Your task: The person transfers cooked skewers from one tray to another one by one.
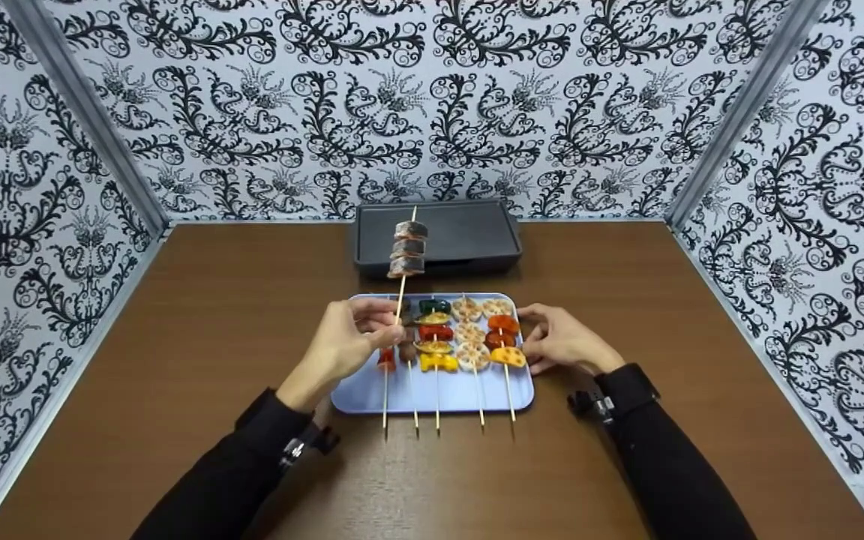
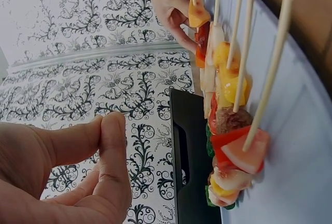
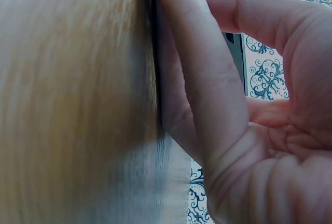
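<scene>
In the head view my left hand [image 1: 342, 337] pinches the bare lower stick of a fish skewer [image 1: 408, 247], raised upright over the tray's left side. Three chunks with dark skin sit on its upper half. The left wrist view has the thumb and a fingertip pressed together, the stick hidden there. My right hand [image 1: 563, 339] holds the right edge of a pale blue tray [image 1: 372, 394], thumb at the rim. On the tray lie several skewers: lotus root slices [image 1: 471, 334], mixed peppers [image 1: 436, 334], orange and red pieces [image 1: 504, 337], and others partly behind my left hand.
Behind the tray stands a black griddle plate [image 1: 469, 232], partly overlapped by the raised skewer. A brown wooden table [image 1: 237, 285] carries everything. Patterned wall panels [image 1: 402, 97] close off the back and both sides. The skewers' stick ends jut over the tray's near edge.
</scene>
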Motion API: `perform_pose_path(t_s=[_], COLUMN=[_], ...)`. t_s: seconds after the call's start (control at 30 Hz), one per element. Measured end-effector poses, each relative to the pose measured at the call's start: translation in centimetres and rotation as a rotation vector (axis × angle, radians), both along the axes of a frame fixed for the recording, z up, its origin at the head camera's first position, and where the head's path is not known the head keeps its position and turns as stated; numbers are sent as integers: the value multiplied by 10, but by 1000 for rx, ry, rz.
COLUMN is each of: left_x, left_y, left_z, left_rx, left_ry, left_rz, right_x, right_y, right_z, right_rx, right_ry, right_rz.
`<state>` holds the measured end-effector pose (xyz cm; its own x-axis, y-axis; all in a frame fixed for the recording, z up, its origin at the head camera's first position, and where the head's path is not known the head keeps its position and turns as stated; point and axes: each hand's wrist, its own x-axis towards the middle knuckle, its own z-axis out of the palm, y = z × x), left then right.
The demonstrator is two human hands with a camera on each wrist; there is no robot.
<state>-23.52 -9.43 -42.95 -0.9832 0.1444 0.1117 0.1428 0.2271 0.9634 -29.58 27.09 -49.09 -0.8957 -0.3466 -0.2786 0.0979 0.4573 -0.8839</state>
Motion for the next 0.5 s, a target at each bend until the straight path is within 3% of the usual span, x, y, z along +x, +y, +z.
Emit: perform_pose_path(t_s=[0.5], left_x=[20], left_y=[-23], left_z=[-11], left_rx=[-35], left_ry=[-21], left_rz=[32], right_x=[0], right_y=[0], right_z=[2], right_rx=[-15], right_ry=[-13], right_rz=[-1])
